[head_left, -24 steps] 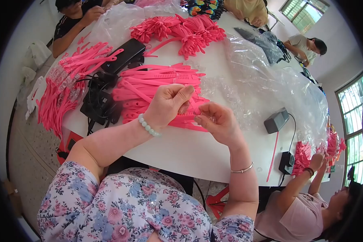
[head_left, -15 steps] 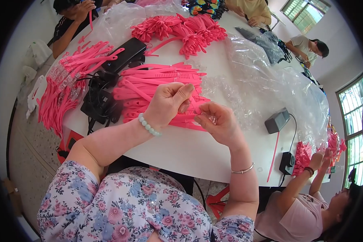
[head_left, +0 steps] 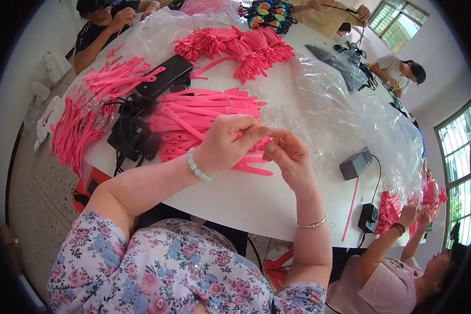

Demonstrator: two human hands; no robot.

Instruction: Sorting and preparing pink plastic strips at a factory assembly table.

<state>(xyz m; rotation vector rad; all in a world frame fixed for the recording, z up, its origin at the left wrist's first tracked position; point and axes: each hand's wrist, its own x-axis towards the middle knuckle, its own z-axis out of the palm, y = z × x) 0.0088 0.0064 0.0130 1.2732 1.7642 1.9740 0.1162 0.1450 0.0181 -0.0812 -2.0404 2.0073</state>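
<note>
Both my hands meet over the near side of the white table (head_left: 214,196). My left hand (head_left: 229,142) is closed in a pinch, with a bead bracelet on its wrist. Beside it, fingertips almost touching, my right hand (head_left: 293,157) pinches too. Between the fingertips shows a bit of a pink strap (head_left: 267,140); most of it is hidden by the fingers. Just behind and below the hands lies a stack of pink straps (head_left: 186,112) with slotted ends. Small clear plastic pieces (head_left: 283,121) are scattered to the right of that stack.
More pink straps (head_left: 78,131) with clear parts hang over the left edge, beside black adapters with cables (head_left: 132,131) and a black box (head_left: 165,76). Bundled pink straps (head_left: 246,47) lie farther back. Clear plastic sheeting (head_left: 350,115) and a grey box (head_left: 356,163) are right. Several people work around the table.
My hands have drawn closer together, and the left has shifted right. The pink strap between them shows less now. A person at the back now holds up a dark cord.
</note>
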